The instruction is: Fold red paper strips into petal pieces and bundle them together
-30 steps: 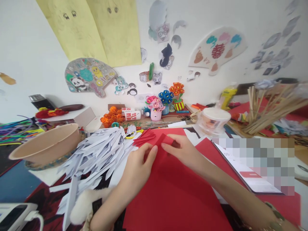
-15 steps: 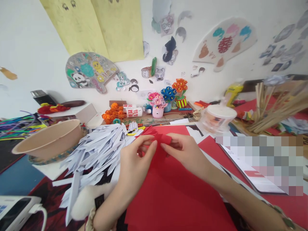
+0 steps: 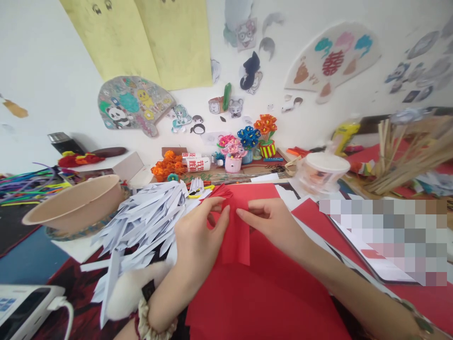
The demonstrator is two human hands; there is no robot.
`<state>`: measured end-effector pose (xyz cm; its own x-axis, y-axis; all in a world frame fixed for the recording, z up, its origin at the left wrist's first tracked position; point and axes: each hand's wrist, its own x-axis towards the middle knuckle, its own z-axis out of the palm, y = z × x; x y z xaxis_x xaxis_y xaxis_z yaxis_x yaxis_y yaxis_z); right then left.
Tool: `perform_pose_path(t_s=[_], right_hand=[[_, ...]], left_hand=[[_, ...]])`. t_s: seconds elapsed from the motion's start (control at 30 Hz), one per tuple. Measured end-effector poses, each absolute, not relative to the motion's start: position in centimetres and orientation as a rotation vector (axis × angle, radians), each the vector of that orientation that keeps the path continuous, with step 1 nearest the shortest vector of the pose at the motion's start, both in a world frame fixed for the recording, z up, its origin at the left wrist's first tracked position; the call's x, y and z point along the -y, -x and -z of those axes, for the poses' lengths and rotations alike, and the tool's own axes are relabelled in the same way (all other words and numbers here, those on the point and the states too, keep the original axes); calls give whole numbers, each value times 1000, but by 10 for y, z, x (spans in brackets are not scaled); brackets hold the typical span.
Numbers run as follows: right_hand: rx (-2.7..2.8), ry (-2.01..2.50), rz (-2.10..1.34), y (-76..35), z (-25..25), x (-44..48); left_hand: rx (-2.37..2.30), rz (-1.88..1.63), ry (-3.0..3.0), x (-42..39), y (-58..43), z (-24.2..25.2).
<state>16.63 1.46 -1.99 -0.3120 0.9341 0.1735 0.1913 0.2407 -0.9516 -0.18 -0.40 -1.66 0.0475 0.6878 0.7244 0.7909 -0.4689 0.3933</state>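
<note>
Single head view, looking forward-down, close over cluttered craft table [image 3: 31, 264], wall beyond.

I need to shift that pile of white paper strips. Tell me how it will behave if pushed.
The white paper strips lie loose and fanned, so they would probably scatter rather than slide together. They look thin and light, likely floppy. The bowl beside them may get nudged.

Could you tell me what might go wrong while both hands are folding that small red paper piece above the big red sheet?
The left hand and right hand pinch the small red paper piece only at its top edge, so the fold could skew or the piece could slip. The pile of white folded strips lies right beside the left wrist; a nudge might scatter them. The red piece sits over the large red sheet, so its edges may be hard to see.
</note>
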Motion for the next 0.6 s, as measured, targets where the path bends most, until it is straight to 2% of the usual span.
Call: perform_pose_path(t_s=[0.2,0.3,0.43,0.6], right_hand=[[1643,1001,-1189,-166,20,-14],[1640,1005,-1127,-167,20,-14],[1657,1039,-1048,-168,17,-13],[1726,1066,-960,-167,13,-9]], left_hand=[[1116,1075,2080,7,8,15],[1047,1039,2113,8,8,12],[1274,1356,2285,8,3,8],[1921,1885,2398,5,1,2]])
